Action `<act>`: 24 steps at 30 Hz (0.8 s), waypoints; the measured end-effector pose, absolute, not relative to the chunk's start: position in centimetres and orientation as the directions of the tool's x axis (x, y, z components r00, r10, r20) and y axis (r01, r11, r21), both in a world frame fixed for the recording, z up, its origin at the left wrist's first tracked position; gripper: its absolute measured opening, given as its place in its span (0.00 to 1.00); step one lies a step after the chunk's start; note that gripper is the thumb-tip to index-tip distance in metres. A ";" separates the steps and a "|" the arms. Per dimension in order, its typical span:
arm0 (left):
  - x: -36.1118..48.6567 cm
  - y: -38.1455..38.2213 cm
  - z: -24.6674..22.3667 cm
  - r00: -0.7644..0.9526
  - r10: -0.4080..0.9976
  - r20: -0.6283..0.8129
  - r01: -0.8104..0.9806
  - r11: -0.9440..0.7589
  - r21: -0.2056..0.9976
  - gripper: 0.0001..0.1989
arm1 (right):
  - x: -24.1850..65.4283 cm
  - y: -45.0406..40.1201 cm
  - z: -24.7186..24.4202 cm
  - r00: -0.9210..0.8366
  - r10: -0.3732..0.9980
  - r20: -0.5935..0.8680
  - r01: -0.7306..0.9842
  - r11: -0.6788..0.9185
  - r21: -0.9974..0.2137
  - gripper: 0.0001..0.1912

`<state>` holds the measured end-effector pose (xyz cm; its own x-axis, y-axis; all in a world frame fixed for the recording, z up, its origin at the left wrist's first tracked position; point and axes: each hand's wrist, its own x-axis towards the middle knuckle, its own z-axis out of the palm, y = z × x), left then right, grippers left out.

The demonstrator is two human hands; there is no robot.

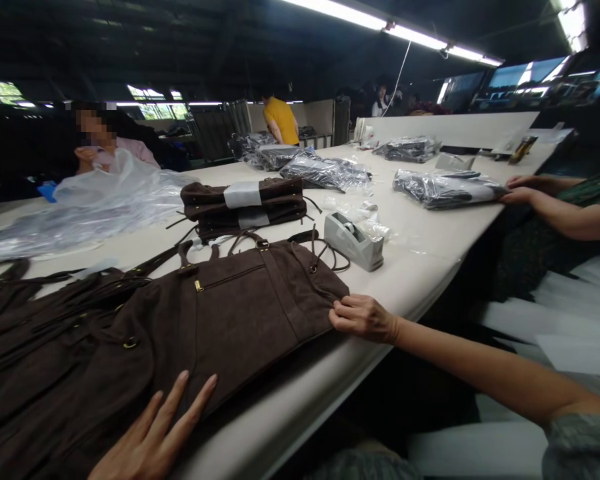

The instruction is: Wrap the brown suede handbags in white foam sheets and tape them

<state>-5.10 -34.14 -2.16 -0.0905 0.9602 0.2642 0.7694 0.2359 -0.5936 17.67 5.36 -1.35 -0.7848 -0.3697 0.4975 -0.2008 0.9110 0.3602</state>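
A dark brown handbag [235, 307] with a short brass-coloured zip lies flat along the table's near edge. My right hand [363, 317] pinches its right bottom corner, fingers closed on the fabric. Lower down, my left hand [155, 433] rests on the bag's near side, its fingers spread and extended. More brown bags [70, 353] lie overlapping to the left, partly out of view. Thin cords and handles trail from the bag's far side. Just beyond its right end stands a grey tape dispenser [354, 243].
Behind the bag lie folded brown bags [210, 200] with white bands. Plastic-wrapped packages [325, 170] lie farther back on the pale table [420, 260]. Clear plastic sheeting [105, 207] spreads at left before a seated person. A co-worker's hands [523, 190] touch a wrapped package [445, 189] at right.
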 end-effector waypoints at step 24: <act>-2.0 -31.9 0.5 -0.155 0.960 0.232 0.798 0.260 -0.543 0.46 | 7.1 -4.0 4.9 -0.910 -0.356 0.212 -0.396 0.897 -0.194 0.30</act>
